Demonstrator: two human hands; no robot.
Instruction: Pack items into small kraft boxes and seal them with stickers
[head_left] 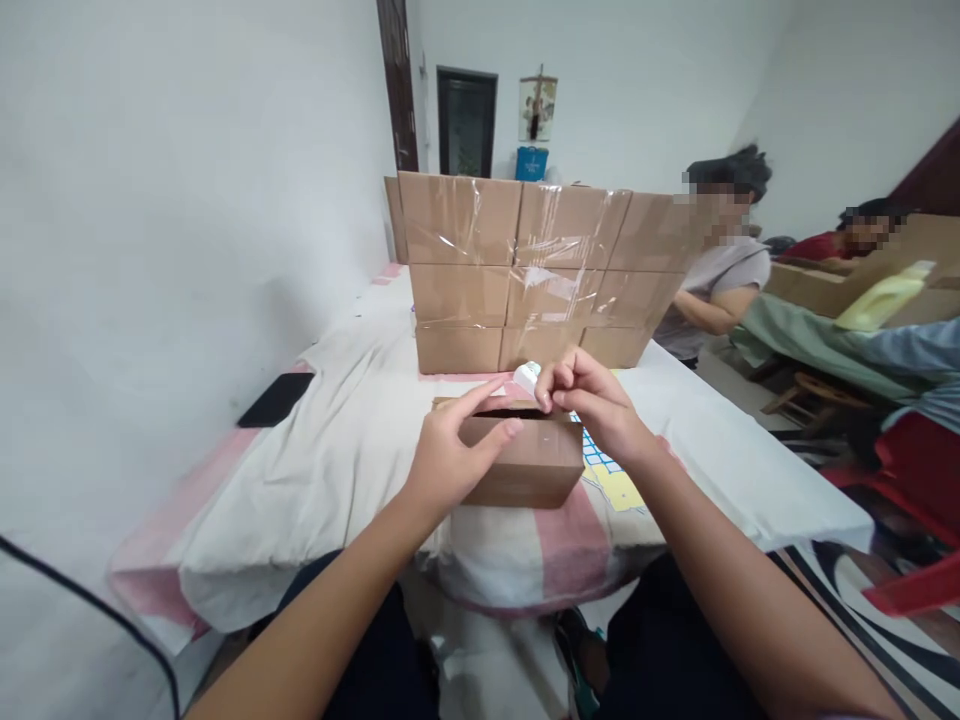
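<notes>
A small brown cardboard box [529, 470] stands in front of me on the cloth-covered table, with a dark gap along its top. My left hand [461, 440] rests at its left side, thumb and fingers spread apart over the top edge. Above the box's right end is my right hand [589, 400], its fingers curled in and pressed together; whether anything is between them is hidden. Just behind the fingers shows a small white object [527, 376], too indistinct to name. Partly under my right hand lies a yellow sheet with a blue grid [616, 488].
A wall of taped cardboard boxes [465, 225] stands across the table behind the small box. At left lies a flat black object [276, 399] on the cloth. One person [731, 270] sits beyond the boxes at right, another farther off. A red chair [919, 465] stands at right.
</notes>
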